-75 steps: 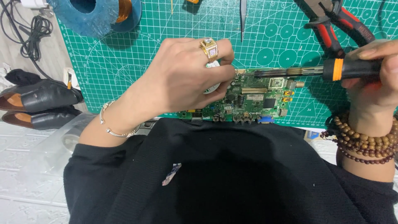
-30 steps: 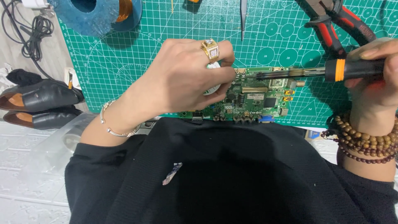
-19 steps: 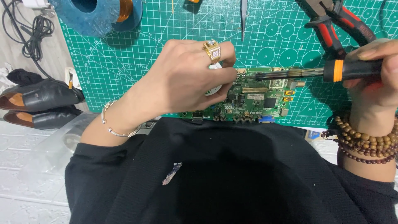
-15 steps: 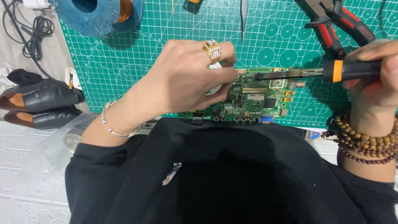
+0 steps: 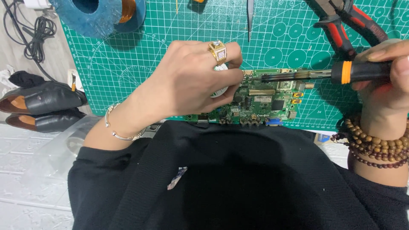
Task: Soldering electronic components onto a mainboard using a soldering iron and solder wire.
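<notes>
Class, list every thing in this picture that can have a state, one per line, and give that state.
Left hand: palm down, resting on the circuit board, fingers curled.
Right hand: closed around the soldering iron's handle.
Soldering iron: held level, tip at the board's upper edge.
Circuit board: flat on the cutting mat, partly covered by the left hand.
Pliers: lying on the mat, unheld.
Cutting mat: spread flat.
Shoes: lying side by side.

Open green mat [image 5: 179,34] above the circuit board [image 5: 260,100]; red-handled pliers [image 5: 341,25] crowding the upper right.
</notes>
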